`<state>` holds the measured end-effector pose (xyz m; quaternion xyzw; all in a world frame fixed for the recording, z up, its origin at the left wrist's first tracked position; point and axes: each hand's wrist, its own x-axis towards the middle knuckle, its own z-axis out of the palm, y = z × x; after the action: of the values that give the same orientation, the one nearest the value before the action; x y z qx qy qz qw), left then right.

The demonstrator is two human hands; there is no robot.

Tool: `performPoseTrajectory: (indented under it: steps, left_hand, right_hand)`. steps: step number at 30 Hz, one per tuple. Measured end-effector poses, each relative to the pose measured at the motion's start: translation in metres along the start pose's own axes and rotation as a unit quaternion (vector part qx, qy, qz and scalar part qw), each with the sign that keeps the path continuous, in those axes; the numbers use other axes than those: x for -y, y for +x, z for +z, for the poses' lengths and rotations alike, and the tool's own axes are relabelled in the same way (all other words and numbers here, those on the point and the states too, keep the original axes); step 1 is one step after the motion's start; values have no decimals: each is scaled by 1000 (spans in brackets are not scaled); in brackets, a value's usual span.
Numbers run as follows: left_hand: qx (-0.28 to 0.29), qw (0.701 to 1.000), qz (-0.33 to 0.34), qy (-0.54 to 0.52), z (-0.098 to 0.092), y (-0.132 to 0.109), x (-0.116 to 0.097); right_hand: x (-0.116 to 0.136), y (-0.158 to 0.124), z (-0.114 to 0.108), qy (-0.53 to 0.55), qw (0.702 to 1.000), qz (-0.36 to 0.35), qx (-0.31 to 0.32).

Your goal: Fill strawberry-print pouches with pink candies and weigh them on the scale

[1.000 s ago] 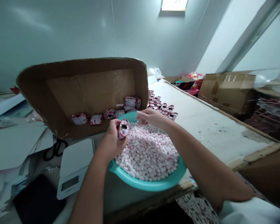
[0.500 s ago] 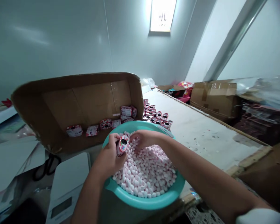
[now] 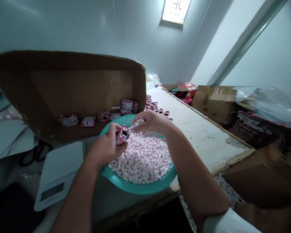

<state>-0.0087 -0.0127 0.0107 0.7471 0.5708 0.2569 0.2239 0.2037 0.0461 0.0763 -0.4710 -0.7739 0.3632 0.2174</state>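
A teal basin (image 3: 138, 188) holds a heap of small pale pink-white candies (image 3: 143, 161). Over its left side my left hand (image 3: 109, 142) is closed around a small red-and-white printed tin (image 3: 122, 135), whose top shows a dark opening. Just above the candies, my right hand (image 3: 150, 122) has its fingers curled around a few of the candies, close beside the tin's top. Behind the basin several printed packets (image 3: 89, 121) lie in a cardboard box (image 3: 87, 87) tipped on its side. To the right of that box stand rows of similar tins (image 3: 152, 105), partly hidden by my right hand.
A white digital scale (image 3: 60, 171) sits left of the basin, with black-handled scissors (image 3: 35, 153) behind it. The white tabletop (image 3: 196, 129) runs back to the right. Beyond its edge are cardboard boxes (image 3: 213, 103) and clear plastic bags (image 3: 274, 106).
My right hand has risen out of the candy heap with some candies in its fingers. My left hand keeps the tin over the basin. The camera view has shifted.
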Motion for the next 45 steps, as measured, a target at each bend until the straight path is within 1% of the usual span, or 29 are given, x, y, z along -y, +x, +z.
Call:
performPoseTrajectory:
  steps: [3, 5, 7, 10, 12, 14, 16, 19, 21, 23, 25, 27, 29, 32, 34, 35, 41, 44, 45]
  left_hand:
    - [8, 1000, -5, -6, 1, 0, 0]
    - [4, 1000, -5, 11, 1, 0, -2]
    - [-3, 999, -12, 43, 2, -2, -4]
    - [1, 997, -28, 72, 1, -4, -7]
    - [-1, 998, -17, 58, 1, -4, -6]
    - [-12, 999, 8, 28, 1, -4, -4]
    - [-22, 999, 33, 2, 1, -4, -2]
    - [-38, 997, 60, -27, 3, -2, -1]
    - [-60, 995, 61, -44, 4, 0, -1]
    - [-76, 995, 48, -48, 6, 2, 0]
    - [-82, 995, 51, -39, 8, 2, 2]
    - [-87, 993, 75, -31, 8, 2, 3]
    - [-90, 991, 99, -31, 8, 2, 3]
    - [-97, 989, 104, -32, 7, 2, 0]
    - [-108, 989, 93, -32, 7, 2, -1]
    - [-109, 989, 91, -33, 7, 3, -1]
    - [-76, 992, 95, -38, 6, 2, 1]
    - [-82, 991, 94, -39, 7, 3, 2]
    - [-83, 991, 98, -40, 7, 3, 2]
  right_hand:
    - [18, 0, 6, -21, 1000, -13, -5]
    - [25, 3, 11, -31, 999, -32, 3]
    - [27, 6, 16, -27, 997, -66, 17]
    - [23, 9, 24, -8, 994, -104, 28]
    - [19, 10, 27, 5, 994, -105, 9]
    - [18, 10, 30, 9, 994, -104, -30]
    - [18, 8, 32, 9, 991, -118, -64]
    - [21, 4, 33, 36, 985, -161, -54]
    - [22, 2, 34, 54, 979, -191, -48]
    - [20, 3, 33, 68, 971, -222, -63]
    - [15, 5, 31, 82, 961, -247, -98]
    - [7, 9, 27, 72, 954, -257, -140]
    - [-2, 12, 23, 22, 955, -253, -154]
    - [-11, 15, 20, -70, 963, -226, -131]
    - [-14, 17, 20, -103, 964, -214, -121]
    - [-14, 17, 21, -111, 962, -219, -117]
    - [-3, 9, 28, -117, 943, -298, -89]
    - [-1, 7, 30, -91, 943, -314, -57]
    - [-1, 7, 30, -80, 946, -309, -62]
